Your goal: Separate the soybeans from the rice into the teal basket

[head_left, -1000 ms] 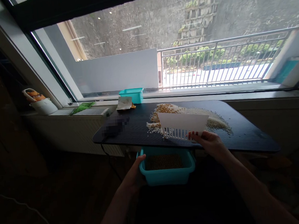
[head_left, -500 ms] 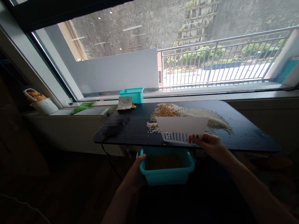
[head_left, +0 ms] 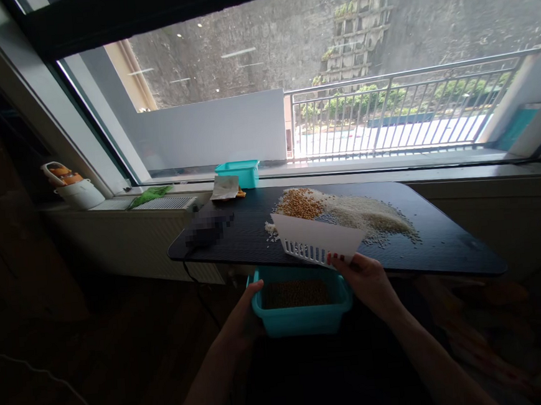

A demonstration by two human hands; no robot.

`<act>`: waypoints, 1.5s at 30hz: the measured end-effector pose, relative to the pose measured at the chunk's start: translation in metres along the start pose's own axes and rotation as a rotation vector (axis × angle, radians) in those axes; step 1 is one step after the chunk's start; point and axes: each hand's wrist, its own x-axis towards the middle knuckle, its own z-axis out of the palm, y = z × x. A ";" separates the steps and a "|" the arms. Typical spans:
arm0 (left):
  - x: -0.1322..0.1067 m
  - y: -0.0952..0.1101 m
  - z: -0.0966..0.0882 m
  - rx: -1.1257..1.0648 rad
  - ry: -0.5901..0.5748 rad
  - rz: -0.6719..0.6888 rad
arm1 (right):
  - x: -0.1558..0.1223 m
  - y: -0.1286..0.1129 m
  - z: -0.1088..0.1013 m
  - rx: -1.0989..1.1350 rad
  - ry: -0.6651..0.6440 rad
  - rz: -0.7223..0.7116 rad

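My left hand [head_left: 250, 307] grips the left side of a teal plastic bin [head_left: 303, 320], thumb over its rim; the other fingers are hidden. Brownish grains [head_left: 296, 293] lie in the bin, which is just below the table's near edge. Between the fingers of my right hand [head_left: 363, 276] is a white plastic scraper [head_left: 320, 236] with a row of slots along its lower edge. It is tilted, its right end lower, over the near side of the table. Behind it, yellow kernels [head_left: 301, 204] lie beside a spread of rice-like white grains [head_left: 369, 213].
The dark table [head_left: 446, 238] stands against the window sill. On its far left are another teal bin [head_left: 240, 173], a paper packet [head_left: 225, 187] and a blurred dark object [head_left: 205, 231] with a cord. A white pot [head_left: 82, 193] and green cloth [head_left: 151, 196] rest on the radiator.
My right hand has moved left and down, bringing the white scraper with it and tilting its right end lower. My left hand and the bin are nearly still.
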 end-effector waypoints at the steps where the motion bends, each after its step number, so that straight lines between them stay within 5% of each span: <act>1: 0.000 0.000 0.000 0.001 0.001 0.004 | 0.001 0.001 -0.004 -0.028 0.034 -0.012; 7: -0.001 0.000 0.003 0.017 0.016 0.007 | 0.018 0.006 -0.026 -0.162 0.156 -0.092; 45: 0.002 0.000 -0.004 0.021 0.007 0.001 | 0.020 -0.004 -0.016 -0.026 0.019 -0.052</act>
